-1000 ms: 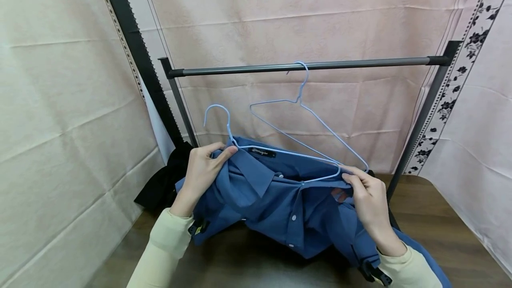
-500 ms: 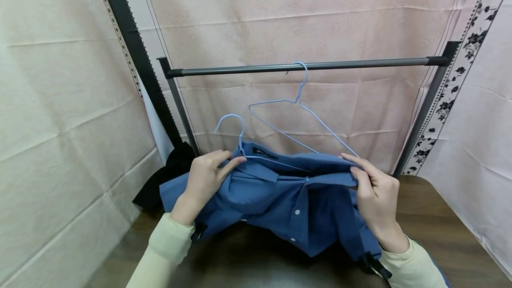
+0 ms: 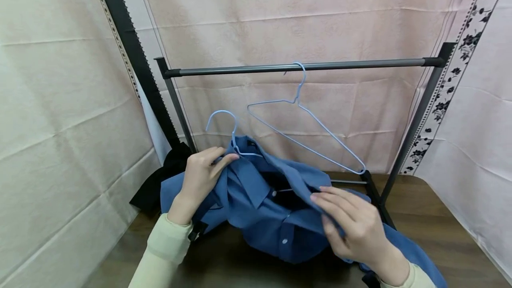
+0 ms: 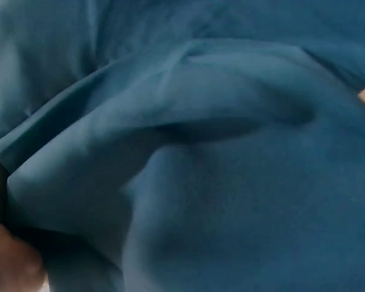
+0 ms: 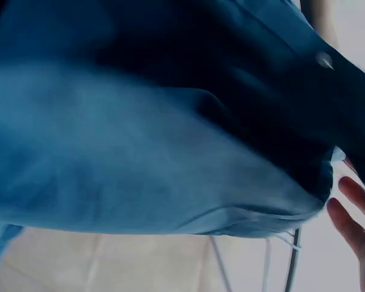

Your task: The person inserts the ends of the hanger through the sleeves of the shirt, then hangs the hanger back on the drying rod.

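A blue button-up shirt [image 3: 256,221] is held up over the table, its neck opening gaping. Inside the collar sits a light-blue wire hanger [image 3: 235,129]; its hook sticks up at the left, while the shirt hides most of the rest. My left hand [image 3: 202,179] pinches the shirt at the collar, right beside the hanger's neck. On the opposite side my right hand [image 3: 354,226] lies against the fabric with fingers extended and thumb apart. In the right wrist view its fingers [image 5: 350,225] are spread beside the shirt's edge. Blue cloth [image 4: 231,201] fills most of the left wrist view.
A dark metal rod [image 3: 360,64] crosses behind the shirt between two posts. From it hangs a second light-blue wire hanger [image 3: 298,94]. Black cloth [image 3: 160,183] lies at the left post's foot. The wooden table [image 3: 424,208] extends right; pale curtains [image 3: 60,123] surround the rack.
My right hand has released its pinch on the shirt's right edge and moved left and down. The cloth there has dropped, opening the neck wider. My left hand keeps its hold, having shifted only slightly.
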### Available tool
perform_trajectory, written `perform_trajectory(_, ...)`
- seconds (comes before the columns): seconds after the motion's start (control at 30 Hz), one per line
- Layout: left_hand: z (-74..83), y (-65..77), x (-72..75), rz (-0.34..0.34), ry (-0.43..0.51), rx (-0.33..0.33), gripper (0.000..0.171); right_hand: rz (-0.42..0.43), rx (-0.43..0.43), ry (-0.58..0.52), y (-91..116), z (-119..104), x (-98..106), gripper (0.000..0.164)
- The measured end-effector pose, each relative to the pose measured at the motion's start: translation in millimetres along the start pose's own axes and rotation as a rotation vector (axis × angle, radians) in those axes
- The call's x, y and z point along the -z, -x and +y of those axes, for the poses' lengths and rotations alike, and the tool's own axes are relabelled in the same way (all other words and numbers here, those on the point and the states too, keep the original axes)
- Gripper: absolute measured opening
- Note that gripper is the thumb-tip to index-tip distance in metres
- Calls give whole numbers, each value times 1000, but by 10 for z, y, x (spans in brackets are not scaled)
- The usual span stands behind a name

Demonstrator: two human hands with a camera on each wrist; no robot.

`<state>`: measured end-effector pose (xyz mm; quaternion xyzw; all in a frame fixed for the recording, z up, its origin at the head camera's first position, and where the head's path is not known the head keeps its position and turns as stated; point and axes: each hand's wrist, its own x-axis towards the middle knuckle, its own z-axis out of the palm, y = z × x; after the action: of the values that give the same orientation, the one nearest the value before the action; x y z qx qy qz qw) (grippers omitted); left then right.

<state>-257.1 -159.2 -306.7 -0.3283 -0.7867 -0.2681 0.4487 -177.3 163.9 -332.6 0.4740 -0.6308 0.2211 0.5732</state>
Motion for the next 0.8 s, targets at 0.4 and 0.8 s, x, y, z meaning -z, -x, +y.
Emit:
perform_trajectory(0.4,34,6,54,-46,139,22,42,-129,-414,-113,273,285,10,39)
perform_trajectory(0.8,265,-28,-61,-97,241,-19,41,-413,-491,-214,387,367,-58,34)
